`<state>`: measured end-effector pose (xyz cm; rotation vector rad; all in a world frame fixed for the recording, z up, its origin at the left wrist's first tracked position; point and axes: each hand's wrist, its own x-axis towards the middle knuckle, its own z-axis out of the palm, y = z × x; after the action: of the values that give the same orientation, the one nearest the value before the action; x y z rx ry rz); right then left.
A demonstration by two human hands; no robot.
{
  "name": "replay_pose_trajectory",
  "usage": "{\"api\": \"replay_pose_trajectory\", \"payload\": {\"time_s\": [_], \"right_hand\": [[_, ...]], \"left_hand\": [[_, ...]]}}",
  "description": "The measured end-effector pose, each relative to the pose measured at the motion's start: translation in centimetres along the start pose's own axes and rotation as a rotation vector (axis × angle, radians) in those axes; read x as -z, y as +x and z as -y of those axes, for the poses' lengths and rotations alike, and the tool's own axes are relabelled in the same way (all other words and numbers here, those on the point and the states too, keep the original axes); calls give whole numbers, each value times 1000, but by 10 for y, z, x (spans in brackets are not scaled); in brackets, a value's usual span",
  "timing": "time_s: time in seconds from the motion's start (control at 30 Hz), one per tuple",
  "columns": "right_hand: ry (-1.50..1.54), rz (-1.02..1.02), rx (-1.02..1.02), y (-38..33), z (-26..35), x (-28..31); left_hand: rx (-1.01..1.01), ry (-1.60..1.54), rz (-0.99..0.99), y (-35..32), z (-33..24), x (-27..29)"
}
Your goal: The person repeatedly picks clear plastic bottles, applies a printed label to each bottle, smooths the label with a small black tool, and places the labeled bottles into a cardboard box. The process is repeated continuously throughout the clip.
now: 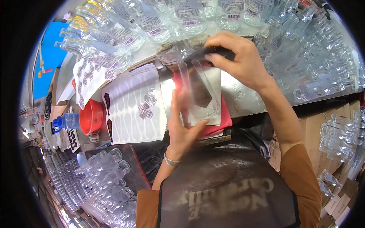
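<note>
Fingers of the right hand [237, 57] curl closed around a dark handle [213, 51] above the clear flat bottle [197, 89]. The left hand [182, 127], fingers extended and half open, steadies that bottle from below, probably by its side. It lies on a red cloth [224, 117] near the worktable's [247, 100] front edge.

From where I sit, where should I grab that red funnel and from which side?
Grip the red funnel by its wide rim, coming from above. It lies tipped on its side beside the blue-capped bottle, mouth facing right, so the rim's upper edge is the most exposed part; its spout is hidden.
</note>
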<state>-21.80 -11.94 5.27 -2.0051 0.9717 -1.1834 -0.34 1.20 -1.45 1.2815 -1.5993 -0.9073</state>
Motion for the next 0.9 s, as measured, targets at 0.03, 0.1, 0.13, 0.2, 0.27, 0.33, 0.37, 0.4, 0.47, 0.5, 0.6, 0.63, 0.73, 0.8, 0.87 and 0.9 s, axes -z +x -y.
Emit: {"api": "replay_pose_trajectory", "payload": {"time_s": [0.03,0.1,0.13,0.2,0.27,0.33,0.37,0.4,0.47,0.5,0.6,0.63,0.73,0.8,0.87,0.9], "right_hand": [[-35,-9,195,-11,-10,-2],[18,118,200,-56,-2,-7],[-10,193,225,-78,4,-4],[92,289,141,-106,15,3],[66,353,35,-99,26,9],[20,342,-29,-68,29,11],[-112,136,135,-49,19,-1],[-109,155,114,-25,12,-4],[-183,123,8,15,7,-8],[-276,41,91,29,6,-10],[-375,93,243,38,14,-13],[-380,160,273,36,17,-13],[-453,-125,378,42,6,-16],[-427,-75,427,33,13,-15],[-411,-7,478,11,21,-21],[-410,34,509,-6,21,-28]], "left_hand": [[-9,2,-2,0,0,0],[-19,-33,0,1,4,-1],[-19,-53,-4,1,5,-1],[-5,-60,-14,-3,6,0],[1,-35,-4,-1,2,2],[-14,-9,-11,-2,1,1],[-28,0,-11,0,-1,-1],[-36,8,5,1,-3,0],[-44,20,38,1,-5,1],[-46,26,43,2,-9,1],[-135,80,33,3,-11,3],[-143,102,36,3,-11,3],[-177,212,25,4,-8,4],[-190,245,9,6,-9,2],[-200,285,-5,4,-7,0],[-209,309,-13,3,-7,-1]]}}
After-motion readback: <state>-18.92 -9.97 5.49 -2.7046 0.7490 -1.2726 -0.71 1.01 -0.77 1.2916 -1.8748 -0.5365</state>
